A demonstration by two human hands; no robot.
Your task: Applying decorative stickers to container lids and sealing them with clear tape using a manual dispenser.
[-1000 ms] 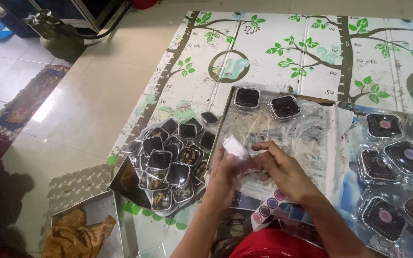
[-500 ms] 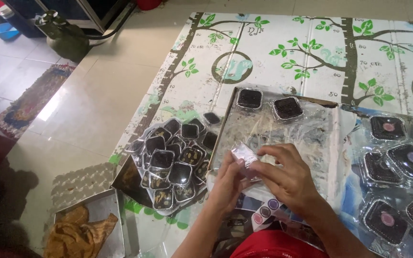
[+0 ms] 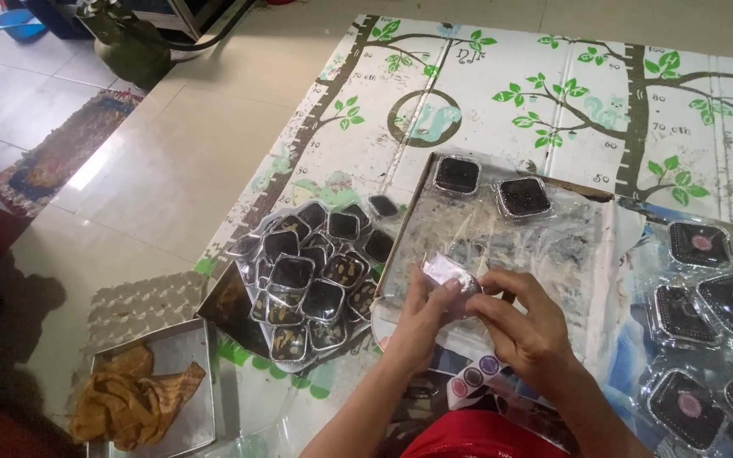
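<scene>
My left hand [image 3: 422,318] and my right hand [image 3: 526,325] together hold a small clear plastic container [image 3: 450,273] just above the near edge of a flat tray [image 3: 502,246] covered in clear plastic film. Both hands pinch its edges; its contents are hidden. At the tray's far end sit two closed clear containers with dark brownie inside [image 3: 457,175] [image 3: 523,196]. Left of the tray lies a pile of several open brownie cups [image 3: 311,276].
Several lidded brownie boxes with round stickers [image 3: 710,297] lie at the right. A strip of round stickers [image 3: 474,377] sits near my lap. A metal tin with crumpled brown paper [image 3: 150,394] stands bottom left. A tree-patterned floor mat [image 3: 553,93] lies under everything.
The camera view shifted slightly. My hands stayed near the tray's near edge, turning the small clear container between the fingers.
</scene>
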